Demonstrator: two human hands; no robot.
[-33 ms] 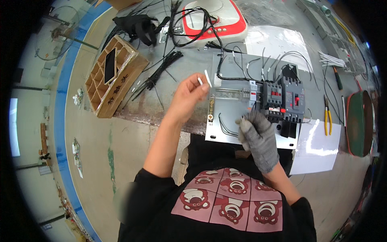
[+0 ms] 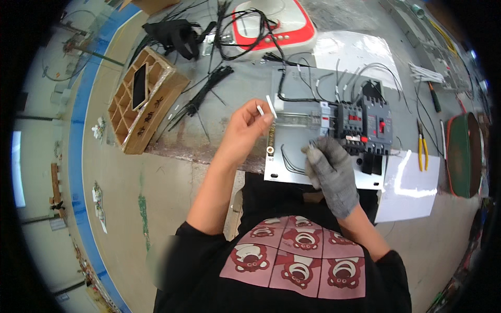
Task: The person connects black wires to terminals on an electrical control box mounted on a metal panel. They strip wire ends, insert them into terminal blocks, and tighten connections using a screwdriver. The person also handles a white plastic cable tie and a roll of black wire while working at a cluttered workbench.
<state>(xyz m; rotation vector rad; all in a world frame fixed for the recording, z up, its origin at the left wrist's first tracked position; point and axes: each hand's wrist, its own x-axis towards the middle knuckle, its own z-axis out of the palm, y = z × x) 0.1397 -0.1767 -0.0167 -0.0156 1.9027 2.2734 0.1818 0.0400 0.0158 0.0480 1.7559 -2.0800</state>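
My bare left hand [image 2: 248, 125] pinches a thin white sleeve [image 2: 271, 106] between thumb and fingers, at the left edge of a metal mounting panel [image 2: 291, 172]. A second short white piece [image 2: 260, 110] shows between its fingers. In a grey work glove, my right hand [image 2: 331, 169] is closed above the lower middle of the panel; what its fingertips hold is too small to name. Beyond it, a contactor [image 2: 351, 122], a moulded-case circuit breaker [image 2: 379, 125] and a narrow grey-white module [image 2: 324, 120] are mounted on the panel. Black wires [image 2: 292, 160] curve beside the glove.
To the left stands a compartmented wooden box [image 2: 151, 112] with a phone [image 2: 140, 86] on it. Black cable ties [image 2: 209, 86] lie alongside. A red-and-white appliance [image 2: 276, 39] is behind. Yellow-handled pliers [image 2: 422, 151], a screwdriver [image 2: 434, 98] and a green pouch [image 2: 460, 156] are at right.
My gloved right hand has shifted slightly away from me over the panel, fingers still closed. My left hand keeps its pinch on the white sleeve. The whole view has shifted a little.
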